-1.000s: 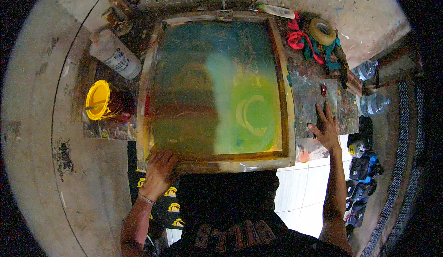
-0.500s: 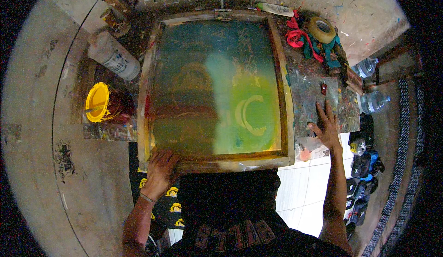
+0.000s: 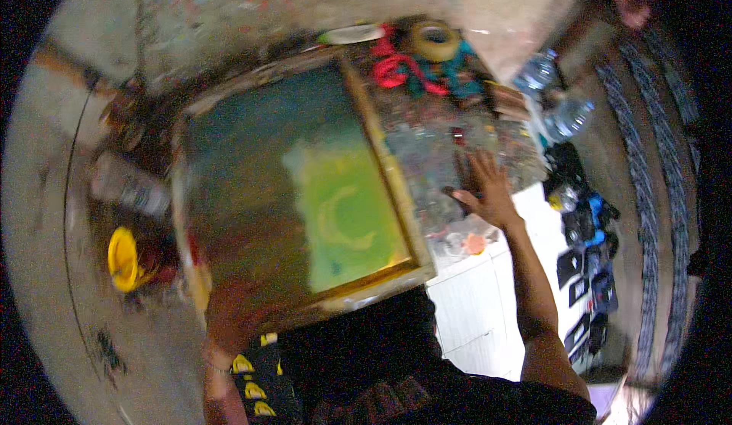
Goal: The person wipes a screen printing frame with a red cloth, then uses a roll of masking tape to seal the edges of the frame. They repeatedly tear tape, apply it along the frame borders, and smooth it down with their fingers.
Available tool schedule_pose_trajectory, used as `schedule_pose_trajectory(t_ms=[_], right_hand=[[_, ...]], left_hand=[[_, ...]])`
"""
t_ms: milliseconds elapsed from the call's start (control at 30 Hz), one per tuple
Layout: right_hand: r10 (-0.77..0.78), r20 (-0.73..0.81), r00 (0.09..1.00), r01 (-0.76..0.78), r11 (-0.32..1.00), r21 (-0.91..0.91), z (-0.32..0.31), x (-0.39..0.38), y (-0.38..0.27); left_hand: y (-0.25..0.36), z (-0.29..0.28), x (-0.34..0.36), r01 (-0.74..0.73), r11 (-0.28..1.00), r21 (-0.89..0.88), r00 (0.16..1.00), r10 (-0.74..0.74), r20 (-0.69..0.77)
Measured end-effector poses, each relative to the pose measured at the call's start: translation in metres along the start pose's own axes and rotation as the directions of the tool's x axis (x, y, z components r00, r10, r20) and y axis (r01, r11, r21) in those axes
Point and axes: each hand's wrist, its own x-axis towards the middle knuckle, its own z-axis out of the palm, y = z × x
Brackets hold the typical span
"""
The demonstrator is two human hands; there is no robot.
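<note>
A wooden-framed mesh screen [image 3: 267,165] with a yellow-green patch lies on a paint-stained bench. My left hand [image 3: 232,314] rests on the screen's lower-left corner, its fingers smeared by blur. My right hand [image 3: 480,192] lies open on the stained board [image 3: 415,165] right of the screen, fingers spread, just below a small red object [image 3: 457,135]. A yellow-lidded container [image 3: 123,259] and a cloudy plastic bottle [image 3: 131,182] are left of the screen. Behind my right hand are red cloth strips [image 3: 390,72], teal cloth [image 3: 461,70] and a tape roll [image 3: 433,42].
Two water bottles [image 3: 568,118], dark items [image 3: 579,265] and long patterned straps [image 3: 640,196] are on the right. A blurred body part of another person [image 3: 630,1] shows at the top right. Black fabric with yellow prints [image 3: 252,387] lies below. Stained floor [image 3: 69,310] surrounds the bench.
The view has swung and tilted, so the screen and bench appear slanted and blurred. The other person's body part has come into view at top right. My hands remain on screen and board.
</note>
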Motion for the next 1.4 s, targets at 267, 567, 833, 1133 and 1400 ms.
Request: schedule_pose_trajectory(t_ms=[267,567,833,1133,1400], right_hand=[[0.023,-0.141,0.99,0.03,0.929,0.369,-0.009,0.092,0.036],[-0.055,0.128,0.99,0.029,0.98,0.197,0.018,0.164,0.071],[0.065,0.32,0.945,-0.27,0.709,0.652,0.012,0.151,0.095],[0.005,-0.468,0.884,0.189,0.91,0.368,0.04,0.085,0.081],[-0.12,-0.236,0.964,0.235,0.798,0.555,0.029,0.03,0.046]], left_hand=[[0.138,0.058,0.203,-0.56,0.798,-0.222,0.827,0.523,-0.206],[0.24,0.149,0.317,-0.6,0.795,0.091,0.79,0.606,-0.091],[0.241,0.175,0.317,-0.603,0.793,0.088,0.766,0.607,-0.213],[0.185,0.122,0.192,-0.657,0.705,-0.268,0.752,0.588,-0.296],[0.055,0.048,-0.028,0.133,0.982,-0.137,0.965,-0.16,-0.208]])
